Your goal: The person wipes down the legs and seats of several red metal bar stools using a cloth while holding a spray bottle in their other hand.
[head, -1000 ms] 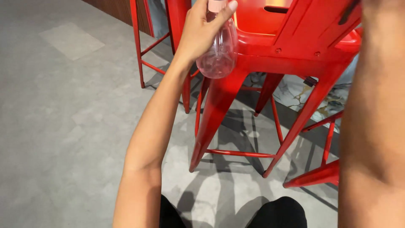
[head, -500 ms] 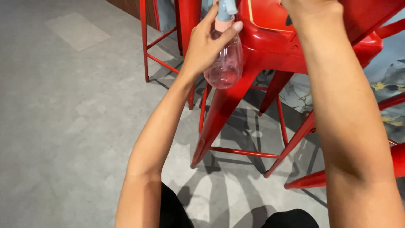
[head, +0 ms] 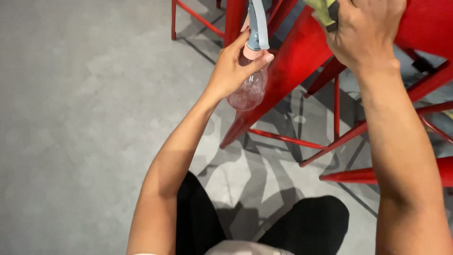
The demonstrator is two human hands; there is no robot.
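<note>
My left hand [head: 234,67] grips a clear plastic spray bottle [head: 248,88] by its pink neck, with the grey-blue trigger head [head: 257,26] pointing up. The bottle hangs beside the slanted leg of a red metal stool [head: 288,71]. My right hand [head: 365,30] presses a yellow-green cloth [head: 322,9] against the stool's upper part at the top of the view. Only a corner of the cloth shows past my fingers.
Red crossbars and legs [head: 330,141] of the stool spread over the grey concrete floor [head: 85,118] to the right. Another red frame [head: 198,19] stands at the top middle. My knees in black trousers [head: 264,226] are at the bottom.
The view has tilted down and closer. My right hand with the cloth has come down onto the stool, and the spray bottle has stayed beside the stool leg.
</note>
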